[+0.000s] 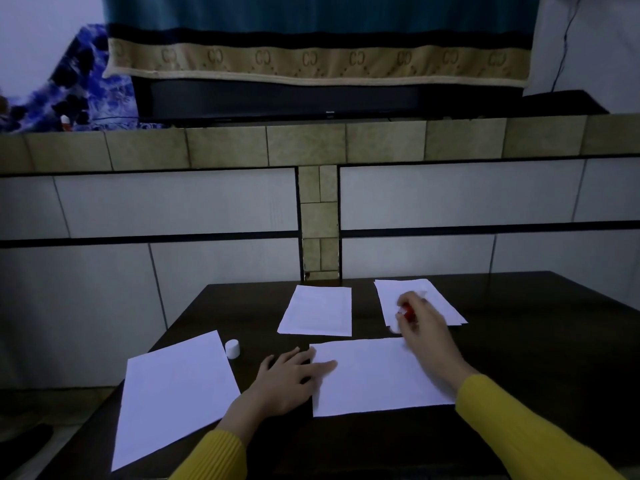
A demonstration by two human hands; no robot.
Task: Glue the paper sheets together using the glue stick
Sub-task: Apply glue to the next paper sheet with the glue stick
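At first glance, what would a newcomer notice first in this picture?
The white paper sheet at the near middle of the dark table stands out, with the left hand resting flat on its left edge. Above its right end, the right hand grips a red glue stick. A white cap stands left of it.

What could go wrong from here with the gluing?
1. The left hand pins only the left edge of the near sheet; strokes from the glue stick in the right hand could drag or wrinkle the free right side.
2. The white cap stands loose by the left sheet; a sleeve could knock it away.
3. The right hand is motion-blurred; a fast stroke may smear glue onto the dark table.
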